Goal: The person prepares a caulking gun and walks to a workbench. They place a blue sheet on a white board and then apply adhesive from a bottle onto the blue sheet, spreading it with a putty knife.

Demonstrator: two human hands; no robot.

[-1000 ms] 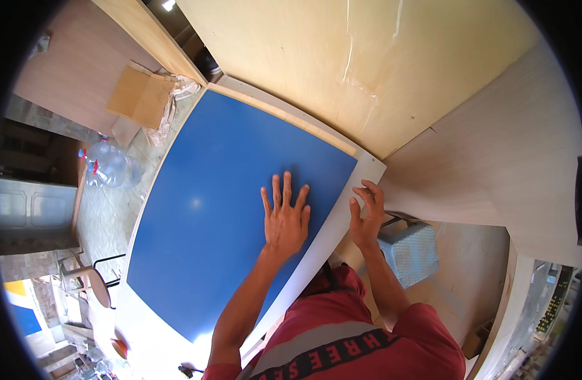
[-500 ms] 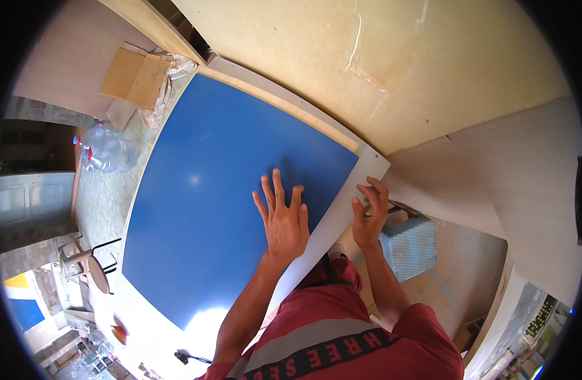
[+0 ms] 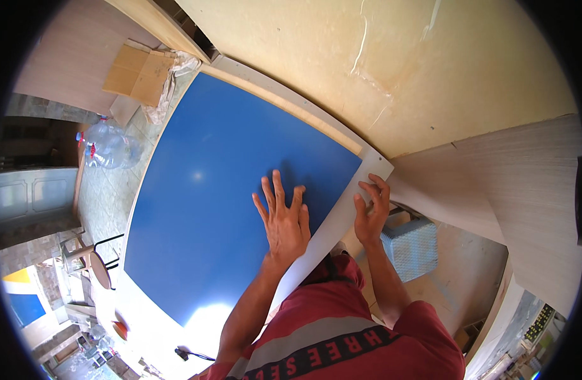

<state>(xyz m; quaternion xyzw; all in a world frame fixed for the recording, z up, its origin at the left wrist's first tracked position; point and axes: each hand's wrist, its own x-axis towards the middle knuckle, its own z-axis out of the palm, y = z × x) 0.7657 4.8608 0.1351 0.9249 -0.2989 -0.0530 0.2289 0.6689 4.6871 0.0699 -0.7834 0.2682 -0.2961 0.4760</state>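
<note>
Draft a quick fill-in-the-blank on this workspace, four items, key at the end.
1. The large panel is ____ in colour.
2. Of the left hand and the right hand, the one with fingers over that panel is the ____.
3. The pale blue textured block appears nearer the ____ hand.
4. The cardboard shows on the picture's ____ side.

Missing words: blue; left; right; left

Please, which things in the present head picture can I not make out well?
In the head view:
Palm of the left hand: hidden by its own back.
Lower corner of the blue panel: lost in glare.
Top of the cream board: cut off by upper edge.
Yellow-dotted thing: too small.
</note>
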